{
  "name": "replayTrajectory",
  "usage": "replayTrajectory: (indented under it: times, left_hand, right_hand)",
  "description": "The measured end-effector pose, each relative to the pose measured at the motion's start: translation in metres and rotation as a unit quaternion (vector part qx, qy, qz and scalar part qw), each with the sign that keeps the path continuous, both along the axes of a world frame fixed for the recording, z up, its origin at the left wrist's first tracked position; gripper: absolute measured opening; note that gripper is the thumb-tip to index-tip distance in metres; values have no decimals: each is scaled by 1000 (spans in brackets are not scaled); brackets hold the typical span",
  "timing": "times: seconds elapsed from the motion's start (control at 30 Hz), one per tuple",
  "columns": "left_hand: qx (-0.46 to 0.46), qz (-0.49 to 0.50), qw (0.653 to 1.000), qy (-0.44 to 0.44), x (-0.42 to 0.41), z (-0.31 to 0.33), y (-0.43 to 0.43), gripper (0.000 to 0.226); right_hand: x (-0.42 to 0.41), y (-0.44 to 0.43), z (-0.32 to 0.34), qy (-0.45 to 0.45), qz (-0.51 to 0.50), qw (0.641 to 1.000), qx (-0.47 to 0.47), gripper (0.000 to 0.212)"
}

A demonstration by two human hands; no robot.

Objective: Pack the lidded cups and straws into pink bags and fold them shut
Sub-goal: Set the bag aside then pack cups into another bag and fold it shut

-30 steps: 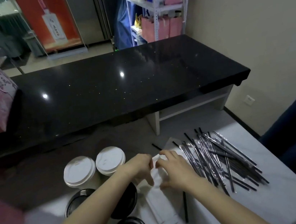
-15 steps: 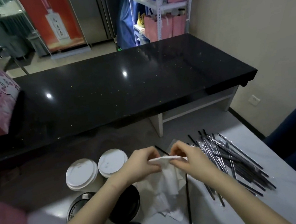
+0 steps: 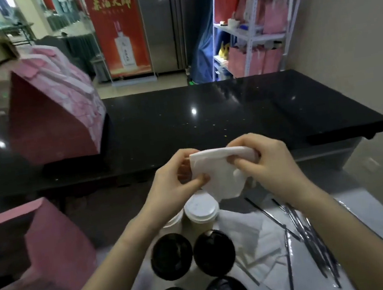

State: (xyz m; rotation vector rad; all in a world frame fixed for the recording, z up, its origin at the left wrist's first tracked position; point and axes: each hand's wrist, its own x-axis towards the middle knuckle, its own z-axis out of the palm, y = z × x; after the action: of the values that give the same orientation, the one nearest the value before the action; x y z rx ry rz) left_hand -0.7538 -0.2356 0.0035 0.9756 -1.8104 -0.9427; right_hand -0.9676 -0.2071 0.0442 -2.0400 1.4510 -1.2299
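From the head view, the left hand and right hand pinch a white napkin between them, raised above the cups; straws lie right on the table, and pink bags stand on the counter. Pulled apart too hard, the thin napkin could tear, or a dropped elbow could tip a cup.

Cups: I see them at 6 o'clock, on the table.
Straws: 4 o'clock, right of cups.
Napkins: between cups and straws.
Bags: 10 o'clock, on the counter behind.
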Motion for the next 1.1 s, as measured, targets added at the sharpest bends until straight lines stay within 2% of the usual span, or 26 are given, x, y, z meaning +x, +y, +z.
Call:
replayTrajectory:
  times: [0.17, 0.27, 0.37, 0.47, 0.6, 0.7, 0.77, 0.83, 0.97, 1.03, 1.1]
  left_hand:
    - [-64, 74, 995, 28, 104, 38, 25, 34]
    - [-95, 145, 984, 30, 179, 56, 46, 23]
    - [-107, 213, 971, -15, 255, 64, 68, 9]
    - [-99, 256, 959, -69, 317, 61, 88, 7]
    - [-74, 271, 946, -159, 375, 39, 108, 20]
    - [-113, 267, 915, -280, 402, 19, 117, 45]
    - [-98, 229, 911, -328, 415, 5, 122, 63]
    - [-43, 193, 919, -342, 423, -7, 126, 74]
    - [17, 160, 919, -359, 427, -19, 128, 88]
    - [16, 155, 919, -362, 425, -19, 128, 91]
    - [8, 154, 917, -367, 422, -18, 129, 92]
  right_hand:
    - [113, -7, 44, 22, 92, 994, -53, 18]
    - [191, -6, 57, 9, 146, 987, -72, 20]
    - [265, -3, 60, 1, 200, 976, -83, 22]
    - [329, 3, 50, 34, 241, 966, -87, 19]
    - [387, 11, 20, 103, 261, 956, -80, 19]
    - [409, 15, -4, 149, 271, 951, 1, 20]
    - [418, 17, -17, 168, 286, 940, 76, 23]
    - [426, 18, -29, 185, 290, 930, 129, 27]
    - [435, 17, -49, 270, 229, 922, 159, 40]
    - [433, 18, -53, 341, 186, 911, 138, 57]
    - [427, 20, -53, 375, 176, 905, 96, 64]
